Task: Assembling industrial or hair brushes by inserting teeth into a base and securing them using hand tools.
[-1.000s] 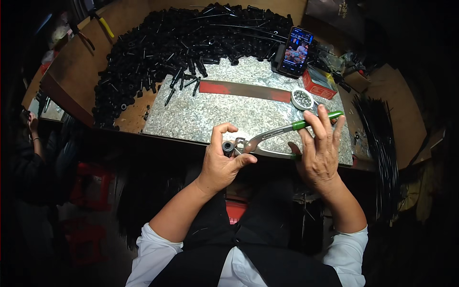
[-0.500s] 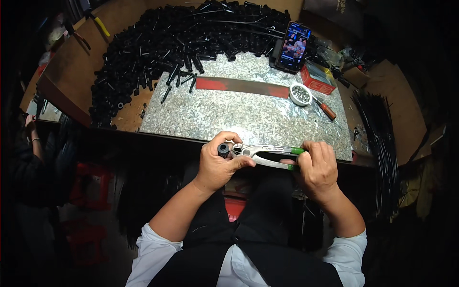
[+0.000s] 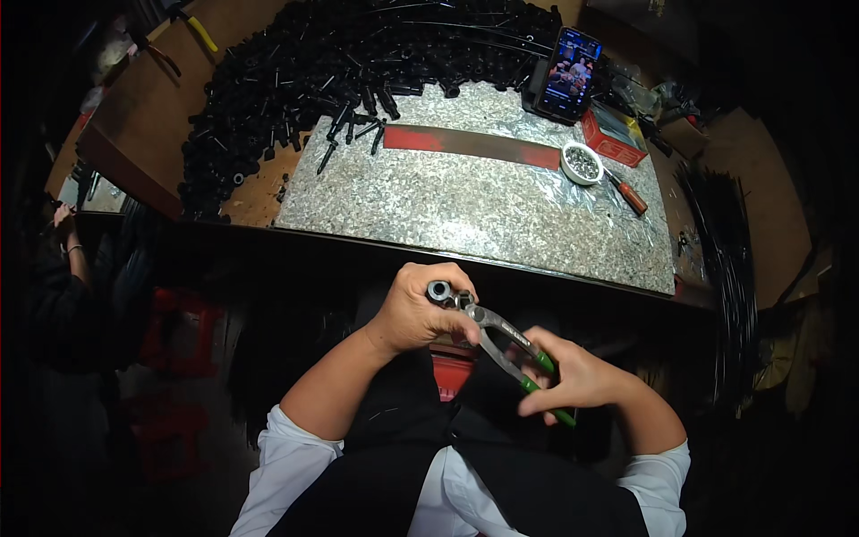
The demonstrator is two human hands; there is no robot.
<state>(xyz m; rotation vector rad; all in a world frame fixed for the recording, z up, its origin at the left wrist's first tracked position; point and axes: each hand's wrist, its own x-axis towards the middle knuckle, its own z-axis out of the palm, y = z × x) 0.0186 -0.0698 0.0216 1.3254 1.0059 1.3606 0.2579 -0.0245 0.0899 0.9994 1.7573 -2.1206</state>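
Closed around a black tubular part [image 3: 438, 291], my left hand [image 3: 412, 309] keeps the part's round, hollow end facing up. Metal pliers [image 3: 490, 319] with green grips have their jaws against the part, close to my left thumb. The pliers slant down to the right, their handles spread apart. My right hand [image 3: 577, 376] is wrapped around those handles, the thumb over the lower green grip. Both hands are in front of the worktable's near edge, above my lap. The exact contact between jaws and part is partly hidden by my left fingers.
Black parts [image 3: 295, 80] are heaped at the back of the stone-topped table [image 3: 429, 206]. On it lie a red-and-brown strip [image 3: 465, 148], a white bowl [image 3: 581, 179] of small metal pieces, a screwdriver [image 3: 631, 197], a phone [image 3: 569, 76] and a red box [image 3: 613, 143]. Black rods [image 3: 725, 268] hang right.
The pliers have swung from nearly level to slanting down rightward, and their handles have spread. My right hand has moved lower and turned. The black part stays in my left hand.
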